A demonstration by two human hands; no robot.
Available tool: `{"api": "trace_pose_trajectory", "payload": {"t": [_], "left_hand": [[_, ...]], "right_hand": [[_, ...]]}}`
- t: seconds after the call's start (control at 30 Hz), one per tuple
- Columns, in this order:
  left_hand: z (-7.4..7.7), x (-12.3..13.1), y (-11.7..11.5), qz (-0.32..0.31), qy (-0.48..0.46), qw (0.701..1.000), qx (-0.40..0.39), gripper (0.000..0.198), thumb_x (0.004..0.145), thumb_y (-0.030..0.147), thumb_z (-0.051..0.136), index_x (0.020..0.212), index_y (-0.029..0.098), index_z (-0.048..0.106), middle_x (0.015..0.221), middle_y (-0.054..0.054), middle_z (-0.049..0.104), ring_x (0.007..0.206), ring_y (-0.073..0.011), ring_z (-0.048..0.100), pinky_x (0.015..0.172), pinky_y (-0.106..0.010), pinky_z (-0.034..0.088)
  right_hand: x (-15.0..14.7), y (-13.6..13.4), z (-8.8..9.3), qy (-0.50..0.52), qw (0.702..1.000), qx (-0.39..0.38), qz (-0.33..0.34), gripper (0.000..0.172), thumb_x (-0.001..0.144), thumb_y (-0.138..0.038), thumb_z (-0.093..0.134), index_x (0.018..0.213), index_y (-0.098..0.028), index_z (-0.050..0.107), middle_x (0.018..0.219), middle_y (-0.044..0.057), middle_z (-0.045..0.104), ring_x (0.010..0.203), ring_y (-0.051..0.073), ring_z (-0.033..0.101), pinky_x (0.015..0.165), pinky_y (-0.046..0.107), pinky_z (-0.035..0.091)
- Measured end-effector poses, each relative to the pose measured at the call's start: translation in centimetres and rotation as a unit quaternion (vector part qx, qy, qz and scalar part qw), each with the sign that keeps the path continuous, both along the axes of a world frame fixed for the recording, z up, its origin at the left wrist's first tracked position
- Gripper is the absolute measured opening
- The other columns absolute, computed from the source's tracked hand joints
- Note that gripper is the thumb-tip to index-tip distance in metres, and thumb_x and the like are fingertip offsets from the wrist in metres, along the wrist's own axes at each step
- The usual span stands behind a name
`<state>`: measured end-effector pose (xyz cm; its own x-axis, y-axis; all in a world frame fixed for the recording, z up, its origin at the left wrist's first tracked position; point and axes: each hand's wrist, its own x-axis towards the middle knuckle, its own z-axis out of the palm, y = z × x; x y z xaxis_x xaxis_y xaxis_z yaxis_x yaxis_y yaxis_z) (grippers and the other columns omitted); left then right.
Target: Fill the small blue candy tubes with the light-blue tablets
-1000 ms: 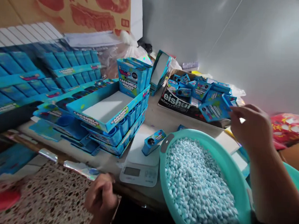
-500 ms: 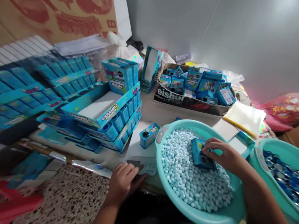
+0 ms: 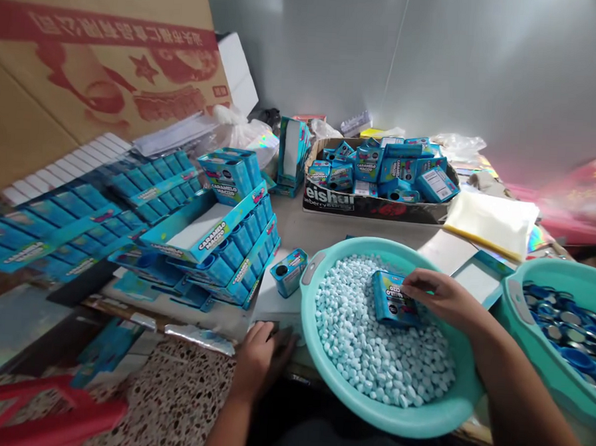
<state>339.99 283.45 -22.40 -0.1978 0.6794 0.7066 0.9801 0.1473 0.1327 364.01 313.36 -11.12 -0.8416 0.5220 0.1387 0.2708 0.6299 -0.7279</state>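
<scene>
Nearest, our left hand bends over the front of the white scale; we cannot tell whether it grips anything. Our right hand bunches its fingers against a blue box lying on pale candies in the turquoise basin; whether they pinch it, we cannot tell. Farther back, a carton of boxes sits on the counter.

Is a pale-topped table with a brown front edge. Carries stacked blue trays on the left, a white scale beside them and a green tub just to its right. Bears a printed carton farther back, near some upright blue trays.
</scene>
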Motion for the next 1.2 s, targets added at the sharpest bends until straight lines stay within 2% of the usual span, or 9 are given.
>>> {"api": "trace_pose_trajectory", "payload": {"t": [0.2, 0.4, 0.73, 0.87, 0.93, 1.0, 1.03, 1.1, 1.2], "left_hand": [[-0.5, 0.4, 0.3, 0.02, -0.027, 0.999, 0.004, 0.014, 0.095, 0.022, 0.06, 0.097, 0.015, 0.072, 0.08, -0.005, 0.059, 0.079, -0.0174, 0.054, 0.073, -0.029, 0.046], [-0.4, 0.5, 1.1, 0.038, -0.034, 0.999, -0.003, 0.033, 0.094, 0.018, 0.059, 0.061, 0.018, 0.055, 0.066, -0.002, 0.051, 0.07, -0.0167, 0.048, 0.066, -0.03, 0.039], [-0.2, 0.4, 1.5, 0.044, -0.086, 0.993, 0.066, 0.03, 0.093, 0.018, 0.057, 0.064, 0.019, 0.049, 0.064, 0.002, 0.051, 0.064, -0.0129, 0.051, 0.061, -0.026, 0.041], [2.3, 0.5, 2.0, 0.07, -0.149, 0.958, 0.235, 0.006, 0.093, 0.021, 0.06, 0.089, 0.016, 0.059, 0.084, -0.002, 0.058, 0.079, -0.0133, 0.059, 0.073, -0.026, 0.051], [4.3, 0.0, 3.0, 0.079, -0.18, 0.941, 0.276, 0.039, 0.083, 0.028, 0.073, 0.117, 0.016, 0.057, 0.109, -0.009, 0.06, 0.102, -0.0197, 0.061, 0.086, -0.033, 0.055], [6.1, -0.8, 4.2, 0.071, -0.219, 0.949, 0.215, 0.079, 0.077, 0.031, 0.078, 0.144, 0.017, 0.04, 0.129, -0.015, 0.056, 0.122, -0.026, 0.056, 0.101, -0.043, 0.052], [6.7, -1.2, 4.7, 0.067, -0.248, 0.952, 0.167, 0.085, 0.077, 0.031, 0.077, 0.149, 0.018, 0.034, 0.133, -0.016, 0.056, 0.124, -0.0269, 0.056, 0.103, -0.045, 0.051], [7.6, -1.9, 5.3, 0.058, -0.31, 0.944, 0.097, 0.083, 0.079, 0.03, 0.074, 0.15, 0.019, 0.033, 0.126, -0.013, 0.061, 0.111, -0.0244, 0.064, 0.098, -0.045, 0.055], [8.2, -2.1, 5.0, 0.069, -0.328, 0.934, 0.127, 0.071, 0.079, 0.034, 0.075, 0.143, 0.021, 0.046, 0.114, -0.009, 0.064, 0.088, -0.0186, 0.068, 0.083, -0.037, 0.06]], "right_hand": [[0.3, 0.3, -0.4, -0.003, 1.0, -0.024, 0.009, 0.042, 0.091, -0.059, 0.057, 0.087, -0.018, 0.066, 0.078, 0.002, 0.062, 0.073, 0.017, 0.054, 0.065, 0.028, 0.042], [0.2, 0.4, -0.7, -0.004, 1.0, -0.021, 0.003, 0.047, 0.089, -0.063, 0.057, 0.083, -0.017, 0.064, 0.072, 0.001, 0.057, 0.067, 0.015, 0.048, 0.06, 0.027, 0.038], [0.4, 0.0, -0.2, 0.008, 1.0, -0.015, 0.025, 0.044, 0.087, -0.061, 0.056, 0.081, -0.018, 0.066, 0.078, 0.004, 0.062, 0.074, 0.019, 0.056, 0.067, 0.031, 0.044], [0.3, 0.1, -0.4, 0.011, 0.999, -0.026, 0.033, 0.043, 0.088, -0.059, 0.056, 0.081, -0.018, 0.066, 0.078, 0.004, 0.062, 0.074, 0.019, 0.056, 0.066, 0.031, 0.043], [0.2, 0.3, -0.7, 0.011, 0.999, -0.03, 0.037, 0.043, 0.087, -0.059, 0.056, 0.082, -0.018, 0.066, 0.078, 0.004, 0.062, 0.073, 0.019, 0.055, 0.066, 0.031, 0.042], [0.2, 0.4, -0.9, 0.014, 0.999, -0.029, 0.039, 0.043, 0.087, -0.059, 0.056, 0.082, -0.017, 0.066, 0.077, 0.004, 0.061, 0.072, 0.018, 0.054, 0.065, 0.031, 0.042], [0.3, 0.4, -0.9, 0.016, 0.999, -0.029, 0.04, 0.043, 0.087, -0.059, 0.056, 0.081, -0.017, 0.066, 0.076, 0.003, 0.061, 0.072, 0.018, 0.054, 0.064, 0.03, 0.041], [0.3, 0.4, -1.0, 0.017, 0.999, -0.029, 0.038, 0.044, 0.087, -0.059, 0.056, 0.081, -0.017, 0.066, 0.075, 0.003, 0.06, 0.071, 0.018, 0.053, 0.064, 0.03, 0.041], [0.3, 0.2, -1.1, 0.015, 0.999, -0.024, 0.028, 0.044, 0.086, -0.059, 0.055, 0.08, -0.017, 0.065, 0.074, 0.003, 0.058, 0.07, 0.018, 0.052, 0.063, 0.03, 0.041]]}}
